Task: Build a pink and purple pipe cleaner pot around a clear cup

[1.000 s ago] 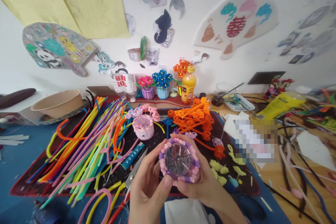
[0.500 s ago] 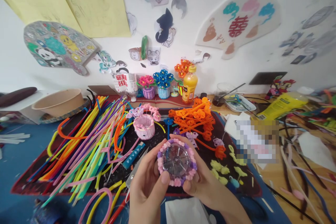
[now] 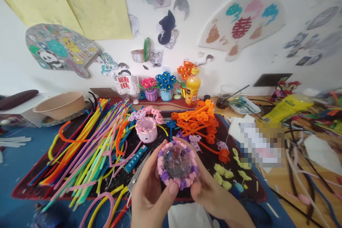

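Note:
Both my hands hold a small round pot point(image 3: 176, 164) wrapped in pink and purple pipe cleaners, its clear plastic bottom turned toward me. My left hand point(image 3: 149, 192) grips its left side, thumb on the lower rim. My right hand point(image 3: 211, 192) cups its right and far side, fingers curled over the top. A finished pink wrapped pot point(image 3: 146, 129) with pink loops stands on the black mat point(image 3: 32, 181) just beyond. Scissors point(image 3: 135, 181) lie under my left hand.
A big heap of coloured pipe cleaners point(image 3: 88, 142) covers the mat's left. Orange flower shapes point(image 3: 199, 119) and yellow-green leaf pieces point(image 3: 227, 174) lie to the right. A juice bottle point(image 3: 192, 85), small flower pots point(image 3: 165, 89) and a paper bowl point(image 3: 60, 104) stand at the back.
The pot has shifted slightly left and turned in my hands, with the purple and pink rim rotated. My left thumb has slid along the lower edge.

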`<state>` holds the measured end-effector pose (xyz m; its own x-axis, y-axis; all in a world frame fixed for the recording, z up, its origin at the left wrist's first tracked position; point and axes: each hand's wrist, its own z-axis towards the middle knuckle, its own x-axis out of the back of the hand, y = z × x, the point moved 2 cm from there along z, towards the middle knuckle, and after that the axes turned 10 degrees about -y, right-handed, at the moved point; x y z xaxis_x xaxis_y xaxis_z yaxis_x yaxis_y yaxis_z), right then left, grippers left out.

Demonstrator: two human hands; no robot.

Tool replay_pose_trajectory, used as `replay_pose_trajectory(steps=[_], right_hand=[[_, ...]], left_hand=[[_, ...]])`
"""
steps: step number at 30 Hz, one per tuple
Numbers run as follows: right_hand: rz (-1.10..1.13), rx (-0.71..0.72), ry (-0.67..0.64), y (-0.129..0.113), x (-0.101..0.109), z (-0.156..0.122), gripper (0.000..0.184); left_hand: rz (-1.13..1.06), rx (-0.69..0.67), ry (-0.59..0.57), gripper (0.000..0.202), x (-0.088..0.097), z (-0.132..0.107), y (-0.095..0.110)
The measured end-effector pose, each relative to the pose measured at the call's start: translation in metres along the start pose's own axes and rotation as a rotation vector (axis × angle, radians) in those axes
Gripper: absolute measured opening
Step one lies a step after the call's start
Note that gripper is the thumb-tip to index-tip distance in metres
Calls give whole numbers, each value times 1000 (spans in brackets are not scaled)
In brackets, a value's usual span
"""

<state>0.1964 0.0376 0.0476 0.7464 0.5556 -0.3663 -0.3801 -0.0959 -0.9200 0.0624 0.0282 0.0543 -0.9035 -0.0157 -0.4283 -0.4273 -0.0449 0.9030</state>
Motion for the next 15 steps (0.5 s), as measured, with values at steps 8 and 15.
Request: replay_pose_trajectory(steps=[8, 15], right_hand=[[-6, 103, 270, 5, -9, 9, 58], [300, 262, 432, 19, -27, 24, 69]], left_hand=[[156, -127, -18, 48, -9, -5, -2], [158, -140, 98, 52, -14, 4, -15]])
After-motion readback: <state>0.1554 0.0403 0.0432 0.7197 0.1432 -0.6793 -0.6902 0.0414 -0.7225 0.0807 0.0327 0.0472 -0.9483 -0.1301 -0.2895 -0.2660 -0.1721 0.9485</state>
